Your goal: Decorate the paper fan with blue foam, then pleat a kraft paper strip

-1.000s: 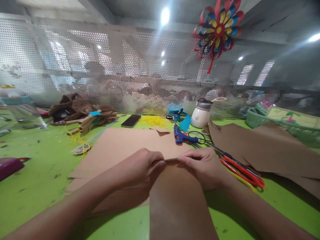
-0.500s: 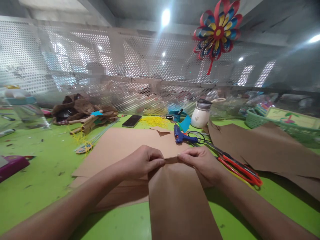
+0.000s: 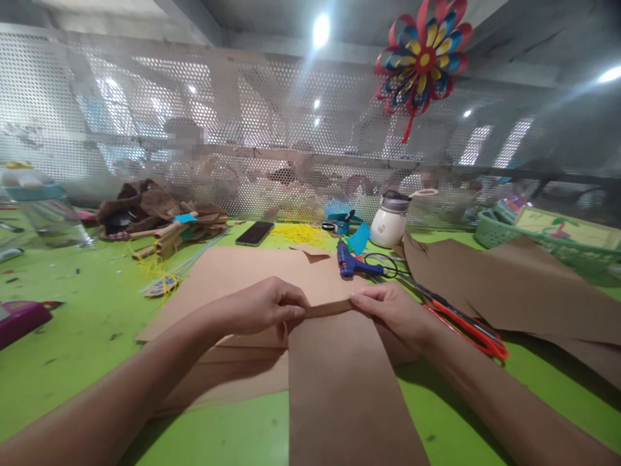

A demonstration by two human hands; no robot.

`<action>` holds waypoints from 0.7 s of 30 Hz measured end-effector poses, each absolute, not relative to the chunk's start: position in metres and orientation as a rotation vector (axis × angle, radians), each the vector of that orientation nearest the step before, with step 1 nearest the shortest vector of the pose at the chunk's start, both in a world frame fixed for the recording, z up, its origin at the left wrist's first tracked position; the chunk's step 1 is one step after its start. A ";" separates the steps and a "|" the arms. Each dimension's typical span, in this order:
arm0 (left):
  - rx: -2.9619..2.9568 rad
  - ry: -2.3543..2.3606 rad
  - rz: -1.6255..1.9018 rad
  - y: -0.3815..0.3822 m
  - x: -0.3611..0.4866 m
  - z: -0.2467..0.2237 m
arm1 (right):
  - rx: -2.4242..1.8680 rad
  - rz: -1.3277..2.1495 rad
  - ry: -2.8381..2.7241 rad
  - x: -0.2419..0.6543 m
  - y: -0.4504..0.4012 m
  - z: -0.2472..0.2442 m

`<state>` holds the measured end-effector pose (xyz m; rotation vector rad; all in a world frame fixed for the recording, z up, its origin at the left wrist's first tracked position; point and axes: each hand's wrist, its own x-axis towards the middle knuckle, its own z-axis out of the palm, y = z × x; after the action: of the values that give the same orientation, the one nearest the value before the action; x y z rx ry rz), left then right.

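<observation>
Clamps fingers of left hand (image 3: 259, 307) and right hand (image 3: 400, 317) on paper (image 3: 347, 388) at its fold's ends — likely keeping it straight.

Craft workshop, w/ glue gun (image 3: 353, 262), scissors (image 3: 468, 323) & brown paper (image 3: 509, 285) on a green tabletop (image 3: 233, 430) (paper flower (image 3: 424, 61) overhead).

The figures behind the perforated screen (image 3: 272, 129) are blurred and cannot be told clearly. The picture's bottom edge cuts the brown paper strip (image 3: 347, 388); the left edge cuts the purple object (image 3: 22, 321).
</observation>
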<state>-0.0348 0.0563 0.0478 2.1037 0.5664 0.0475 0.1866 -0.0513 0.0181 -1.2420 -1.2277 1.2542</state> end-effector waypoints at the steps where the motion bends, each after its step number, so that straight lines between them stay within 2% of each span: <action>1: 2.099 0.582 0.051 0.056 -0.035 0.049 | -1.238 1.273 -1.207 0.187 -0.051 0.017; 16: 2.062 0.598 0.168 0.057 -0.035 0.047 | -1.095 1.358 -1.154 0.201 -0.049 0.017; 21: 1.817 0.484 0.204 0.057 -0.035 0.041 | -1.005 1.343 -1.047 0.201 -0.049 0.018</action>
<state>-0.0350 0.0569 0.0412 1.8170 0.4844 0.2036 0.2015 -0.0488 0.0179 -1.0051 -1.0466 1.3430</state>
